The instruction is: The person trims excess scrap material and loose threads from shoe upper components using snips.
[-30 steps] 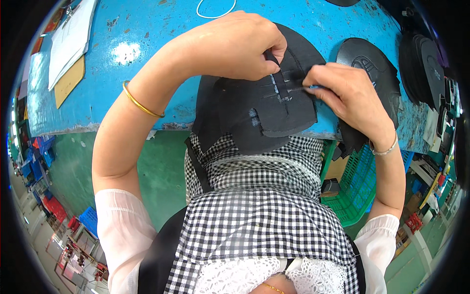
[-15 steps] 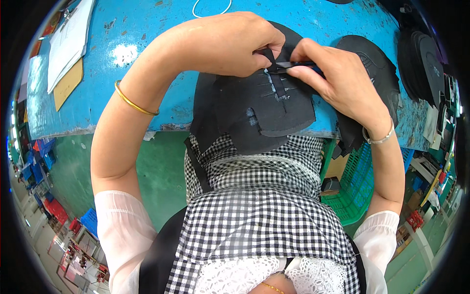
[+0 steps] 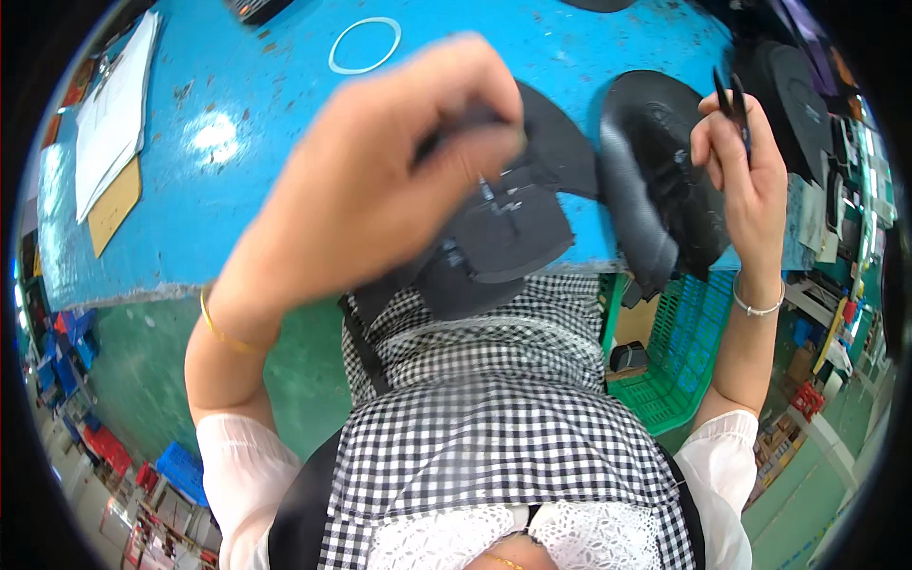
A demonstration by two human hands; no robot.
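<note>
My left hand point(image 3: 408, 161), smeared by motion, is raised over a black flat shoe-upper piece point(image 3: 522, 228) at the table's front edge. Its thumb and fingers are curled, but whether anything is between them cannot be made out. The piece has slits and pale marks near its middle, and its near part hangs toward my lap. My right hand point(image 3: 746, 161) is closed round a dark two-pronged tool point(image 3: 732, 100), like tweezers or small snips, with its tips pointing up. That hand is held above the right side of the table, beside a second black piece point(image 3: 655, 161).
A blue worktable point(image 3: 237, 218) spans the far side. On it lie papers point(image 3: 119, 114) at the left, a pale ring point(image 3: 334, 52) at the back, and stacked black pieces point(image 3: 793, 104) at the right. A green basket point(image 3: 679, 347) stands below the front edge.
My hands have parted from the black piece. The left came nearer and to the left; the right moved right with the two-pronged tool, whose tips now point up.
</note>
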